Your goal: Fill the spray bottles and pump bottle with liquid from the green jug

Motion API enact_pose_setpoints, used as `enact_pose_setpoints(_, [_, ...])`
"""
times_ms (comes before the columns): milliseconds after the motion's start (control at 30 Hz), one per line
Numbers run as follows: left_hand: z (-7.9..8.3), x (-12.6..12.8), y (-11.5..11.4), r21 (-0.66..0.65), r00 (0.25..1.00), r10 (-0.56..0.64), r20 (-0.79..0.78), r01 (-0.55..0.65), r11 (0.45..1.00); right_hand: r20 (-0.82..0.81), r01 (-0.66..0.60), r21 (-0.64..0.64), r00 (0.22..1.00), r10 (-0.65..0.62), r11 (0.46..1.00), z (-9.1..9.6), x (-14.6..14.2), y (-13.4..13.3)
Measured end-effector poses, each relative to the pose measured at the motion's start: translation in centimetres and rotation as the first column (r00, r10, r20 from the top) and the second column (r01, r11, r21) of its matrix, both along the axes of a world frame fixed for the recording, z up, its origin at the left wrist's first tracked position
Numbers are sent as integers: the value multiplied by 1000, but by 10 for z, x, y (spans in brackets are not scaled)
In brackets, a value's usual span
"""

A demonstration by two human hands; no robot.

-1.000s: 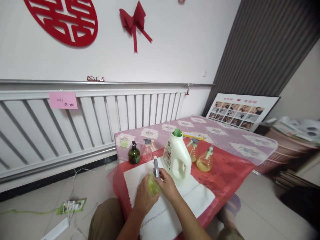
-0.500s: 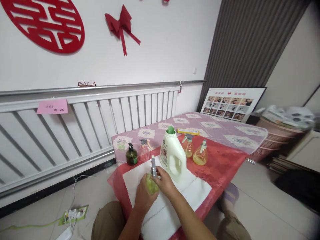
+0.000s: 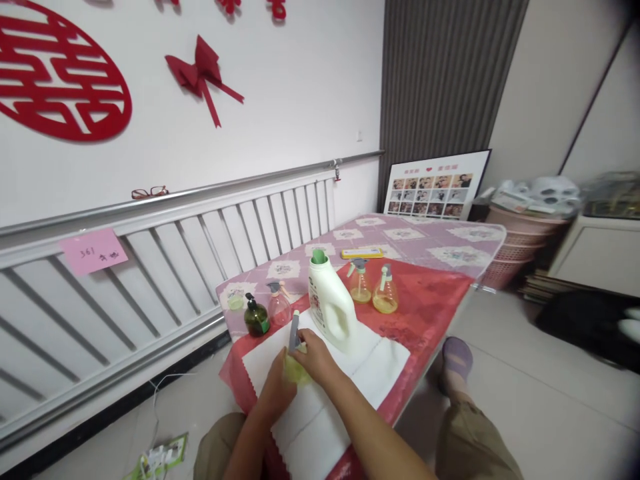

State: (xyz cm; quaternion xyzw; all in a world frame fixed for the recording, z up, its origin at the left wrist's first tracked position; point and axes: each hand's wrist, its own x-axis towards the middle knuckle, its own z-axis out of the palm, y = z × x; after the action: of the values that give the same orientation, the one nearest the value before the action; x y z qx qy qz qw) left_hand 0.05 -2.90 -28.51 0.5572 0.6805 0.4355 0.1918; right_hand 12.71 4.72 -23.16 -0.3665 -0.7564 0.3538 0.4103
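Note:
A small spray bottle [image 3: 299,375] with yellow-green liquid and a grey spray head is between my hands, above a white cloth [image 3: 325,413]. My left hand [image 3: 279,385] wraps round the bottle's body from the left. At the neck, just under the spray head, the fingers of my right hand [image 3: 314,355] close on it. Right behind stands a large pale green jug [image 3: 333,303] with a handle; something green sits in its mouth. To the left are a dark green pump bottle [image 3: 257,317] and a clear pinkish spray bottle [image 3: 279,305].
Two spray bottles with yellow liquid, one [image 3: 360,285] beside the other [image 3: 385,293], stand on the red cover [image 3: 425,293]. A yellow-edged flat box [image 3: 362,253] lies farther back on the flowered tablecloth [image 3: 405,233]. A white radiator [image 3: 200,253] runs along the wall.
The whole view has shifted, so the table items appear farther left. Both hands keep hold of the spray bottle, and its spray head leans slightly differently.

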Motion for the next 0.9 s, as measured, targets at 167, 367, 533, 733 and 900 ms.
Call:
enact_pose_setpoints(167, [19, -7, -1, 28, 977, 54, 208, -61, 998, -7, -4, -17, 1000, 4, 1000, 0, 0, -3])
enact_pose_setpoints(367, [51, 17, 13, 67, 962, 90, 259, -111, 992, -15, -19, -37, 1000, 18, 999, 0, 2, -4])
enact_pose_setpoints(533, [68, 25, 19, 49, 968, 133, 212, -147, 988, -38, 4, -67, 999, -7, 998, -4, 0, -3])
enact_pose_setpoints(733, [70, 21, 14, 17, 975, 162, 155, -167, 986, -119, 23, -129, 992, -38, 991, -10, -4, -12])
enact_pose_setpoints(900, [68, 20, 10, -3, 976, 175, 132, -177, 984, -169, 16, -162, 985, -44, 987, -13, -4, -18])
